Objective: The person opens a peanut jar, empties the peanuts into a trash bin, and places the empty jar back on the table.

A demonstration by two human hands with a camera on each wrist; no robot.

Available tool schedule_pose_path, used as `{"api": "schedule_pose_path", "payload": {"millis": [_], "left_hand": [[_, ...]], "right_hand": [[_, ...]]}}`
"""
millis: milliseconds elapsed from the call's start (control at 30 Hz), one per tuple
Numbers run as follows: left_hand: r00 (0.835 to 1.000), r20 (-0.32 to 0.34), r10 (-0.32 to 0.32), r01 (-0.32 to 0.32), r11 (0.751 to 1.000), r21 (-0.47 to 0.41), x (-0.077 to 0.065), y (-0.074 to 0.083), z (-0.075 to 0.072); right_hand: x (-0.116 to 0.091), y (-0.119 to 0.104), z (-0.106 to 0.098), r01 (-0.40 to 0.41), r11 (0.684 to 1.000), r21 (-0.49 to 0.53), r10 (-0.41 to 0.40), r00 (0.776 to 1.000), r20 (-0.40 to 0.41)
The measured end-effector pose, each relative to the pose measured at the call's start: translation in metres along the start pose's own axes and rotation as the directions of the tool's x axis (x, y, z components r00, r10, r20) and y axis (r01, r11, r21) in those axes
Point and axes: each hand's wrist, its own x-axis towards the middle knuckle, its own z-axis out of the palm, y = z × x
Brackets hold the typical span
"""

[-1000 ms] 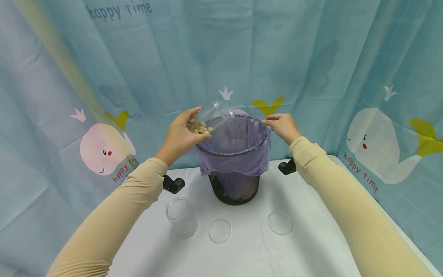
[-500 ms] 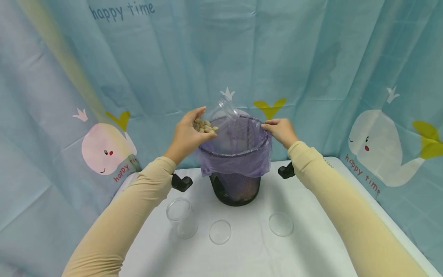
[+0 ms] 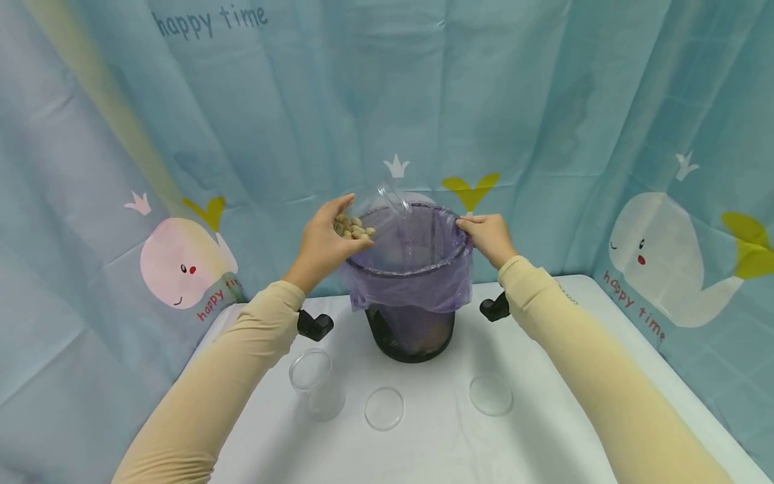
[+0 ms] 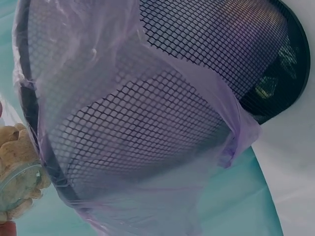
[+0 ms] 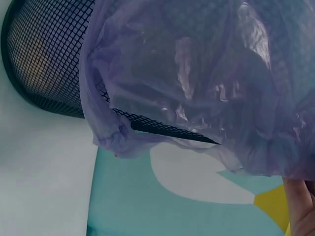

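Observation:
My left hand (image 3: 323, 238) grips a clear jar (image 3: 390, 205), tilted with its mouth toward the right, over the left side of a black mesh trash can (image 3: 417, 336). Tan, shelled nuts (image 3: 352, 227) are gathered in the jar's bottom end beside the palm; part of this pile, seen as nuts (image 4: 17, 150), shows at the left wrist view's left edge. A purple trash bag (image 3: 411, 296) lines the can and hangs folded over its rim. On the can's right side my right hand (image 3: 491, 236) pinches the bagged rim between thumb and fingers.
An uncovered clear jar (image 3: 317, 390) stands on the white table (image 3: 435, 444), front left of the can. Two clear round discs lie in front, a nearer disc (image 3: 384, 409) and a right-hand disc (image 3: 491, 394). A blue curtain (image 3: 496, 87) hangs close behind.
My left hand with the tilted jar has shifted slightly right, then a little back and down. The right hand has lowered slightly at the rim. Nuts stay in the jar.

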Motion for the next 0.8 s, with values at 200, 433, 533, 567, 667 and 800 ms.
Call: {"api": "schedule_pose_path", "payload": {"millis": [200, 433, 533, 567, 667, 800], "left_hand": [[0.997, -0.010, 0.072, -0.071, 0.995, 0.073, 0.002, 0.003, 0.003], [0.972, -0.083, 0.219, -0.211, 0.973, 0.092, 0.009, 0.008, 0.001], [0.953, -0.128, 0.273, -0.254, 0.956, 0.147, 0.013, 0.010, -0.001], [0.955, -0.120, 0.272, -0.251, 0.954, 0.167, 0.013, 0.010, -0.001], [0.967, -0.046, 0.249, -0.228, 0.937, 0.264, 0.014, 0.004, 0.002], [0.968, 0.029, 0.250, -0.247, 0.918, 0.312, 0.011, -0.003, 0.008]], "right_hand": [[0.000, 0.001, 0.000, 0.022, 1.000, -0.014, -0.023, 0.999, -0.038], [0.001, 0.000, -0.003, 0.055, 0.996, -0.075, -0.059, 0.997, -0.041], [0.001, 0.000, -0.002, 0.057, 0.993, -0.099, -0.062, 0.997, -0.054], [0.000, 0.000, -0.001, 0.060, 0.992, -0.112, -0.067, 0.996, -0.060], [0.000, 0.000, 0.003, 0.075, 0.985, -0.158, -0.089, 0.993, -0.084], [0.000, 0.002, 0.008, 0.096, 0.978, -0.188, -0.115, 0.989, -0.094]]}}
